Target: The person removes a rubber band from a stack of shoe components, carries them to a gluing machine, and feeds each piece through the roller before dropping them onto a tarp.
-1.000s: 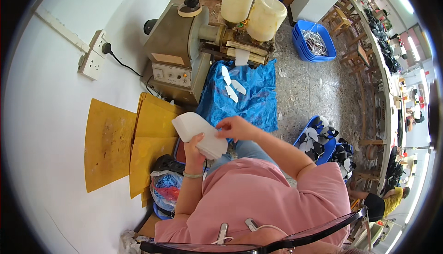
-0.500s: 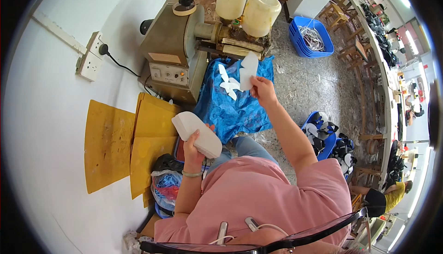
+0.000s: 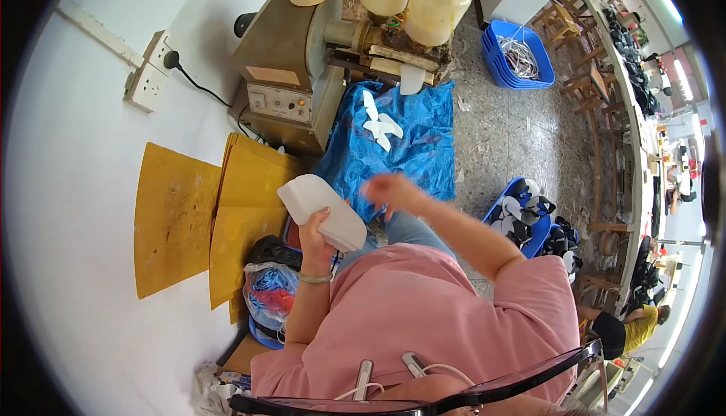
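My left hand [image 3: 315, 238] is wrapped round a thick stack of white, rounded sheet pieces [image 3: 321, 206], held tilted in front of my body. To the right of the stack is my right hand [image 3: 389, 191], smeared by motion; no piece shows in it, and its fingers are not clear. A single white piece [image 3: 412, 81] hangs from the front of a grey machine [image 3: 291, 60] with two cloudy plastic bottles [image 3: 437, 9] on top. Several white pieces [image 3: 383, 126] lie on the blue plastic sheet [image 3: 427, 147] below it.
Yellow boards [image 3: 178, 219] lean on the wall at the left, by a plastic bag [image 3: 268, 295]. On the floor at the right stand blue baskets [image 3: 499, 64] with white cord and a blue tub [image 3: 538, 238] of black and white pieces. A person [image 3: 641, 331] sits far right.
The single white piece has left my right hand and now sits in the front of the machine. My right hand has come back toward the stack. The left hand keeps its hold.
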`<state>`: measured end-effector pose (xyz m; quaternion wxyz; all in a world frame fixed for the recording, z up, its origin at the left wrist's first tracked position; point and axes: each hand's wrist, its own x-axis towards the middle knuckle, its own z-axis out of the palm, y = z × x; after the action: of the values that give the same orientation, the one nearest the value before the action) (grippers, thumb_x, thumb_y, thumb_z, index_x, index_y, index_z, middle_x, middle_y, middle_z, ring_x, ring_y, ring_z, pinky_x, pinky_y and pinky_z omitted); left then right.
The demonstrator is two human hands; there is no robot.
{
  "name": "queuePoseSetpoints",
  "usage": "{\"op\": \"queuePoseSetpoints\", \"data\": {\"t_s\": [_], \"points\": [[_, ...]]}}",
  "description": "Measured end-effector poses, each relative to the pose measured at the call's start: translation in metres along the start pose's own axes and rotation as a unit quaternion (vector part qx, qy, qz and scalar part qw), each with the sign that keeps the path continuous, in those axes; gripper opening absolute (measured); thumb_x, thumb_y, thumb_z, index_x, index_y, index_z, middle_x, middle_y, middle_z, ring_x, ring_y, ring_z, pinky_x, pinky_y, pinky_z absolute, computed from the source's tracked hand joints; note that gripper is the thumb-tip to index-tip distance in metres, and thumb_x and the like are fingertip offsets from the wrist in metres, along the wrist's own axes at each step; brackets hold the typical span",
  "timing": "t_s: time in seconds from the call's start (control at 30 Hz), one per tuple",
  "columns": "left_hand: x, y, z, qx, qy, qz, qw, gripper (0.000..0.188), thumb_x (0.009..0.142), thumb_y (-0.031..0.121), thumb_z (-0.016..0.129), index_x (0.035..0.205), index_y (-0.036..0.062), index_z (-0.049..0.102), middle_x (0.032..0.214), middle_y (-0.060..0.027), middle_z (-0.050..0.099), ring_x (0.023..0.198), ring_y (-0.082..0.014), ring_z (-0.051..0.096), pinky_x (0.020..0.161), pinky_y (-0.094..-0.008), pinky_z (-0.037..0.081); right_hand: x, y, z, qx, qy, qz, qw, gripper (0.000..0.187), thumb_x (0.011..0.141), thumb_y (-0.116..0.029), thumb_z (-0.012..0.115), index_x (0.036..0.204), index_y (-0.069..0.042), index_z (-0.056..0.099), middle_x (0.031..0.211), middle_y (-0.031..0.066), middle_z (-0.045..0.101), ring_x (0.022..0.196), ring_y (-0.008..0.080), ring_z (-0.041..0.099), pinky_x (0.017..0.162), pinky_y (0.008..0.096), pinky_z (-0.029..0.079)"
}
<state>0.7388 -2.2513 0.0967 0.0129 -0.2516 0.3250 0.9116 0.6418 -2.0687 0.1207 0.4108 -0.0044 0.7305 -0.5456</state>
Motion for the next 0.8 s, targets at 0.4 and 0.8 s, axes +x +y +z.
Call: {"op": "queuePoseSetpoints", "data": {"t_s": [0.4,0.8], "points": [[0.01,-0.007,-0.006,-0.057,-0.021,-0.022,0.998,0.046,0.078,0.01,0.052,0.12,-0.0029,0.041,0.106,-0.0162,0.055,0.1,-0.031,0.057,0.082,-0.0428,0.049,-0.001,0.0,0.005,0.089,0.132,-0.12,0.98,0.024,0.084,-0.017,0.061,0.096,0.003,0.059,0.07,0.0078,0.062,0.051,0.0116,0.056,0.042,0.0264,0.044],[-0.013,0.002,0.008,-0.089,-0.01,-0.002,0.996,0.047,0.079,0.02,0.049,0.12,-0.0018,0.041,0.108,-0.0161,0.055,0.105,-0.0332,0.055,0.09,-0.0453,0.044,0.114,-0.046,-0.098,0.321,0.244,-0.092,0.91,0.026,0.083,-0.017,0.064,0.09,0.008,0.059,0.074,0.0149,0.063,0.056,0.0194,0.061,0.047,0.028,0.048]]}}
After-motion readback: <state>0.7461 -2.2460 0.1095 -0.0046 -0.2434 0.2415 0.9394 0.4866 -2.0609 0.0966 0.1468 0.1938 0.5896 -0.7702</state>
